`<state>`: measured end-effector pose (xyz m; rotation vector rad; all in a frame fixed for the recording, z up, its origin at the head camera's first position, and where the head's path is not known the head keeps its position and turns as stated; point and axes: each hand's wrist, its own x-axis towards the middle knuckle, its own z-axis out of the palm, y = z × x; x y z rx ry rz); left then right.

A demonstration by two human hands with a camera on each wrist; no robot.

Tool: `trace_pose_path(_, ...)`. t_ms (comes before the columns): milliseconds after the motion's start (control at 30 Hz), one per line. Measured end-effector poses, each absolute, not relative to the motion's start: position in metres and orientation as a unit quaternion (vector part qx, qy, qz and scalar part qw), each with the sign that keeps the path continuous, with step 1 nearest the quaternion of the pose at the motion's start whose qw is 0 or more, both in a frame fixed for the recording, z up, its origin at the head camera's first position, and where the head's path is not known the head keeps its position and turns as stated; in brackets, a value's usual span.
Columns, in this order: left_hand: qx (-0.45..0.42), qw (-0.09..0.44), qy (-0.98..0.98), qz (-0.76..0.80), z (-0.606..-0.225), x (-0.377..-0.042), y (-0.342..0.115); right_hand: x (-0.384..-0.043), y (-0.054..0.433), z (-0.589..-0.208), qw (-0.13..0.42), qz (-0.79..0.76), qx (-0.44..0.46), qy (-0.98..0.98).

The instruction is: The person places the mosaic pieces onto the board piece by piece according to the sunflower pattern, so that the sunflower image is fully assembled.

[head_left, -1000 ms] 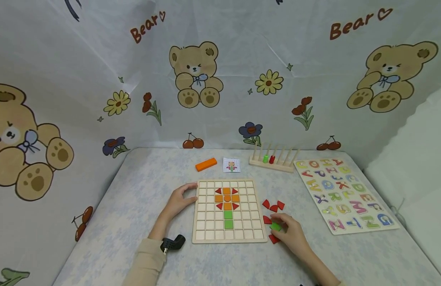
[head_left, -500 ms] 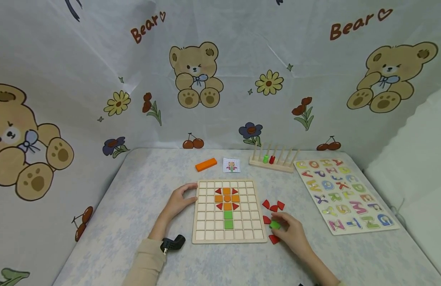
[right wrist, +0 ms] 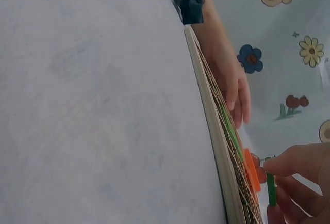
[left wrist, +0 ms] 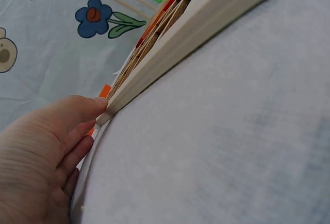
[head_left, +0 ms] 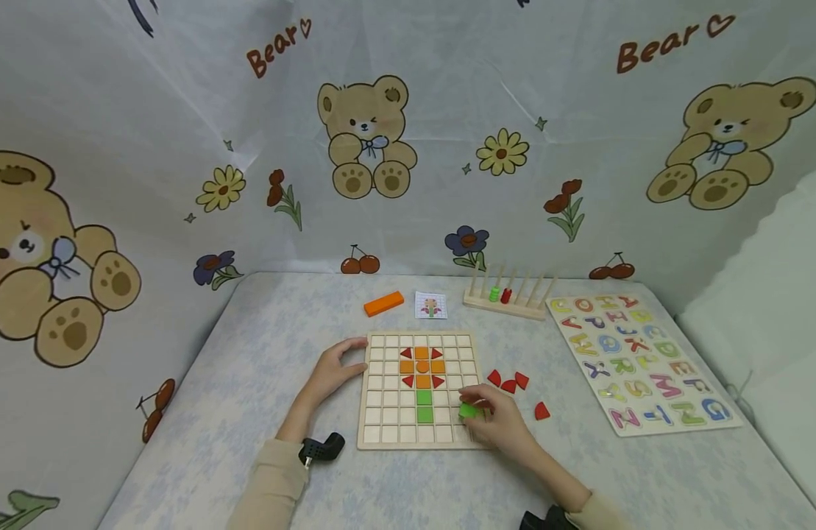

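In the head view, the left hand (head_left: 330, 377) lies at the left side of a wooden grid board (head_left: 381, 436). Its thumb and fingertips touch the board's edge, and the left wrist view shows the thumb (left wrist: 82, 108) against that edge. The right hand (head_left: 503, 425) is over the board's right side. It pinches a thin green tile (head_left: 469, 410), seen edge-on between thumb and fingers in the right wrist view (right wrist: 271, 182). On the board, orange squares (head_left: 421, 353) surround an orange round piece (head_left: 422, 366), with red triangles (head_left: 437, 353) at the corners and green squares (head_left: 424, 406) below.
Several red quarter-round pieces (head_left: 509, 386) lie right of the board. Behind it are an orange block (head_left: 384, 303), a small pattern card (head_left: 430, 305) and a peg rack (head_left: 507, 306) with green and red beads. An alphabet board (head_left: 646, 364) lies at right.
The right hand has moved left from among the loose pieces to over the board, carrying the green tile. A red piece right of the hand now shows. The left hand stays put.
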<state>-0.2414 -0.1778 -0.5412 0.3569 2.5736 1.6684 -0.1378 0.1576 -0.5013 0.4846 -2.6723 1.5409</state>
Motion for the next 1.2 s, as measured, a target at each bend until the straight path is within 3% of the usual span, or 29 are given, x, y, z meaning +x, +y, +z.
trace_pose_path(367, 0.109, 0.032, 0.83, 0.546, -0.539, -0.24, -0.176, -0.136, 0.12, -0.503, -0.062, 0.506, 0.252, -0.823)
trace_pose_path(1200, 0.104, 0.033, 0.832, 0.544, -0.537, -0.241, -0.175, -0.136, 0.112, -0.509, -0.085, 0.493, 0.282, -0.819)
